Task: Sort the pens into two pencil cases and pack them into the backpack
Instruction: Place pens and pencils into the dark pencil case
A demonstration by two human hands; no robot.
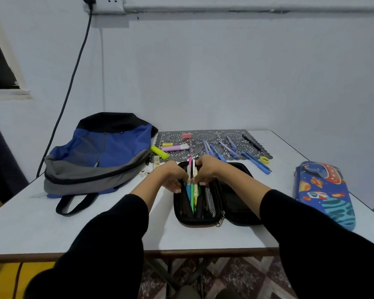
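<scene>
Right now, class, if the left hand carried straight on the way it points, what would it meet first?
The pens in the pencil case: the left hand, gripping the case's left edge, points rightward at them, seemingly almost touching.

Blue-and-grey backpack (pixel 99 156), black pencil case (pixel 231 197), blue space-patterned pencil case (pixel 324 193).
</scene>
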